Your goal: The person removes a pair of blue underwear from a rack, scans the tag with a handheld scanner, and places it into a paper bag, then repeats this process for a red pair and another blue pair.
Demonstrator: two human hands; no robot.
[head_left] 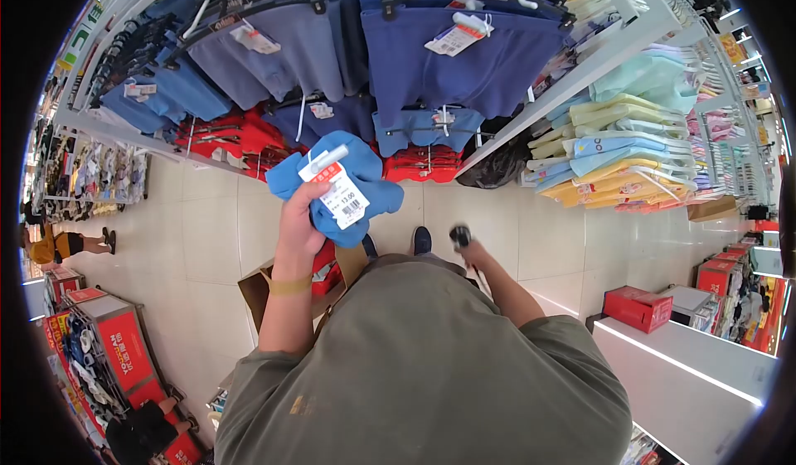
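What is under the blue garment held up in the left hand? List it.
Under the blue garment in the left hand sits an open cardboard box holding red packs. The forearm and shirt cover the rest of the box.

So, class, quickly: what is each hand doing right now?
Left hand: closed on a blue garment with a price tag.
Right hand: grips a dark-tipped pole.

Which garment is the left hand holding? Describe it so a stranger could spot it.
Start at the rack of hanging shorts. Just below it, the left hand grips a bunched light-blue garment. Unlike its hanging neighbours, it is off the rack, with a white price tag facing the camera.
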